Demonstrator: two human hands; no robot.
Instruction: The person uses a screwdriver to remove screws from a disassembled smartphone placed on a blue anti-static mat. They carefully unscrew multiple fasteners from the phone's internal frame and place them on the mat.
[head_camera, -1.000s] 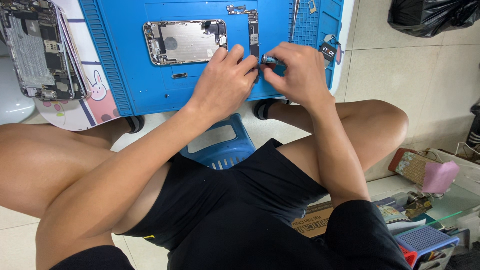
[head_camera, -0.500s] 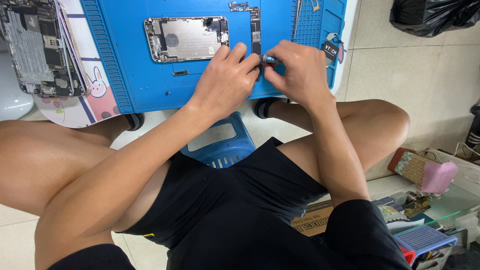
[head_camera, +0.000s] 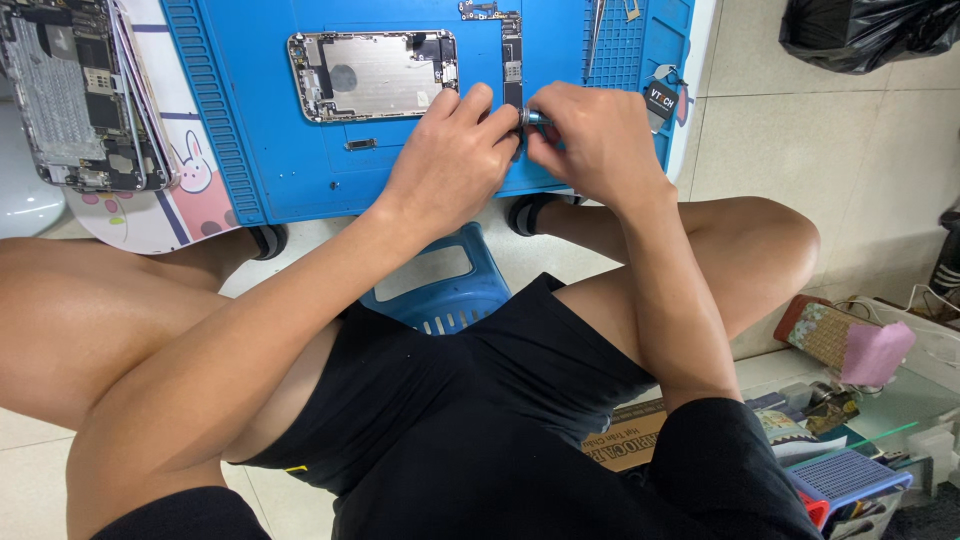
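Two hands — left (head_camera: 450, 160), right (head_camera: 598, 140) — pinch a small metal part (head_camera: 533, 117) (blue mat (head_camera: 250, 150)).

We see a small metallic part (head_camera: 533, 117), silvery with a bluish end, pinched between the fingertips where our two hands meet, lying roughly level just above the blue repair mat (head_camera: 250, 150). Just behind it a long, narrow phone logic board (head_camera: 512, 55) lies flat on the mat, running away from us.

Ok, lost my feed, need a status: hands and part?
Both hands, left and right, pinch a small metal part. Over blue mat. Phone shell alongside, untouched.
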